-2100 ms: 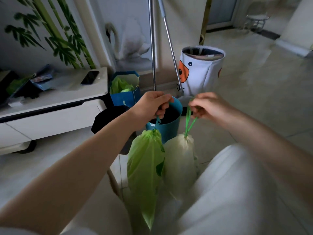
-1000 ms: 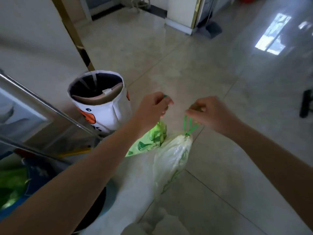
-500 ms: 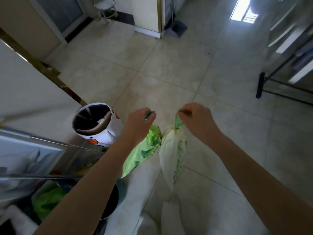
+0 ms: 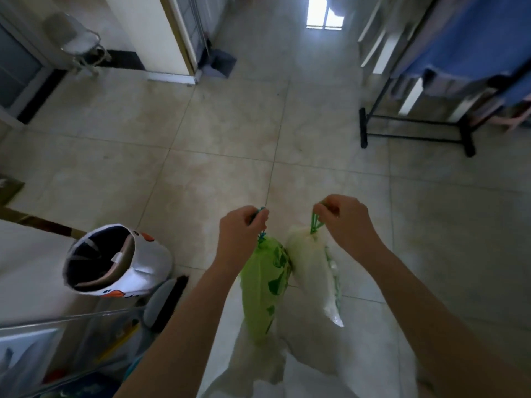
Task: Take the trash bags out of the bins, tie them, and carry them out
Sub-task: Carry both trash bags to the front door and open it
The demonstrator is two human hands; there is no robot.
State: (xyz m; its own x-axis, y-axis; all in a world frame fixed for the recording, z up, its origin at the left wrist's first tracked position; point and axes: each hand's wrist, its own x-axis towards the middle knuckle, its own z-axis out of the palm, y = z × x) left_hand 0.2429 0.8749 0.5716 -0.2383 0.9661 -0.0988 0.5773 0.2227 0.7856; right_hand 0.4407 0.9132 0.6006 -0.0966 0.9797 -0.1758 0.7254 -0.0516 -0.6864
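My left hand (image 4: pixel 242 232) is closed around the blue drawstring of a bright green trash bag (image 4: pixel 265 285), which hangs tied shut below my fist. A pale whitish trash bag (image 4: pixel 311 268) dangles from green drawstrings pinched in my right hand (image 4: pixel 344 222). The two bags hang side by side and touch, above the tiled floor and in front of my light trousers. A white fabric bin with an orange animal print (image 4: pixel 115 262) stands on the floor to my left, its dark inside open.
Open tiled floor (image 4: pixel 230 156) stretches ahead. A black-framed drying rack with blue cloth (image 4: pixel 448 81) stands at the right. A white pillar (image 4: pixel 161 38) and a dustpan (image 4: pixel 218 63) lie far ahead left, with a small stool (image 4: pixel 80 44) beyond.
My view has swung from the blue bins and cabinet round to the open floor. Both bags stay in my hands and have swung along, now hanging straighter.
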